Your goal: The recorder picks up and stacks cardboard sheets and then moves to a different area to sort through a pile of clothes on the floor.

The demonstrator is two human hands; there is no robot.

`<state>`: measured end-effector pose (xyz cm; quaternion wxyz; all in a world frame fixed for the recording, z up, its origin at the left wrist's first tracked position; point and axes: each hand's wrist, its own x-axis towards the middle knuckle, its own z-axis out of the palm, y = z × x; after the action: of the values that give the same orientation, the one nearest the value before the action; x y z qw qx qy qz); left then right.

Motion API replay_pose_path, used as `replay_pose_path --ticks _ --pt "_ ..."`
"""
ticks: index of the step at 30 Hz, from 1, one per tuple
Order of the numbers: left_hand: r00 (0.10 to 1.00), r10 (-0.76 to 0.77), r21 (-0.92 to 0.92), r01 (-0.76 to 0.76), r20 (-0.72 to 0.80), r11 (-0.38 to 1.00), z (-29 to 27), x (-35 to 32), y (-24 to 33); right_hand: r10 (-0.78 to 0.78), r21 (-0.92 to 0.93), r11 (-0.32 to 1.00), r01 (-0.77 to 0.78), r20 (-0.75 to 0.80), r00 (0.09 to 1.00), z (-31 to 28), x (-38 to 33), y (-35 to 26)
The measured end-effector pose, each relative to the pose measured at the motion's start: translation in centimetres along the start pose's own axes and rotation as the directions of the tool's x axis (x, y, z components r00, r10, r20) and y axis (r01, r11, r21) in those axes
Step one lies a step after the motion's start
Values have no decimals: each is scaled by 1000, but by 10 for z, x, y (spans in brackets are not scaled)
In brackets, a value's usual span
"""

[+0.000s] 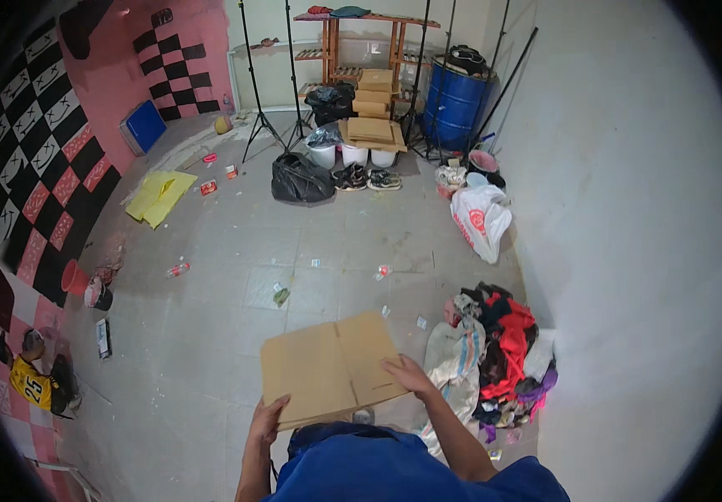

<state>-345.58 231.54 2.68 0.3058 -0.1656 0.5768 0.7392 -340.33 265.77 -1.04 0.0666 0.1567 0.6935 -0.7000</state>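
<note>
A flattened brown cardboard box [306, 368] is held out in front of my blue shirt, with a fold line across its middle. At its near left corner my left hand [269, 418] is closed on the edge, thumb on top. My right hand [409, 375] grips the right edge, its fingers lying partly over the top face. The fingers under the cardboard are hidden on both sides. Just right of my right forearm, a heap of mixed clothes [511, 351] and a pale woven sack [453, 360] lie on the floor.
White buckets [321, 156], a black bag [302, 180], shoes [384, 179] and stacked cardboard [371, 130] stand ahead. A blue drum [454, 105] is far right, near tripod stands [262, 125]. Small litter and a yellow sheet [160, 197] lie on the floor. A person [34, 376] sits at left.
</note>
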Motion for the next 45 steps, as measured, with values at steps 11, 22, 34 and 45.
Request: replay_pose_path --ticks 11,22,34,45 --pt "1000 -12 40 11 11 999 65 233 150 19 -255 967 -27 -33 999 -57 242 -35" --pt "912 0 436 -196 410 878 257 478 287 406 468 874 -131 -557 725 -163 353 -94" --pt "974 -97 459 -8 204 888 335 662 382 478 497 830 -254 -397 784 -283 589 -164" --pt "980 -67 200 29 186 979 378 854 464 300 113 954 -278 -416 859 -362 822 -227"
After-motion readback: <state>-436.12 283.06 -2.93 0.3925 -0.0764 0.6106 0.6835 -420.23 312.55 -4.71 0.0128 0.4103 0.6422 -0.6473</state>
